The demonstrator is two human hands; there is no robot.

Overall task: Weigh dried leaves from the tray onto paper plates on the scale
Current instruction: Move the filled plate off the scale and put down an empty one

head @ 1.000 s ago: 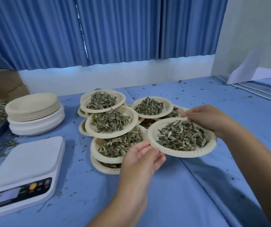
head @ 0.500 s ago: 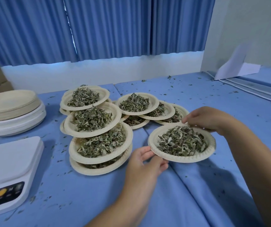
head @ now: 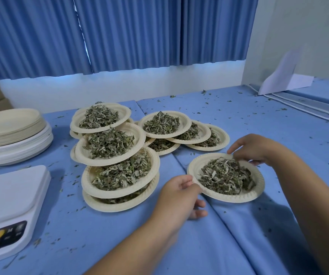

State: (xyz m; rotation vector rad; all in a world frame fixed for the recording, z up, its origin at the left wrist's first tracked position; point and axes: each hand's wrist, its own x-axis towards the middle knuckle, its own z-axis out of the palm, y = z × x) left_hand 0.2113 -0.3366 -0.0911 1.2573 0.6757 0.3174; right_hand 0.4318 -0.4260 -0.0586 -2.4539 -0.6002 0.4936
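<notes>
I see round cream paper plate [head: 225, 198] with heap of dried green leaves [head: 226, 176] at near right, low over blue table cloth [head: 219, 245]; cannot tell if it touches cloth. Left hand [head: 177, 195] at plate's near-left rim: thumb on top, other fingers curled under, pinching rim. Right hand [head: 257, 148] at far rim: fingertips bent over edge, thumb below, pinching rim too. Piles of leaf-filled paper plates [head: 120, 194] in middle, just left of it. Flat white kitchen scale [head: 8, 197] near left. Stack of bare cream paper plates [head: 10, 133] far left.

Bare cloth [head: 229, 245] lies open at front; filled plate stacks [head: 120, 193], seemingly overlapping, block the middle.
</notes>
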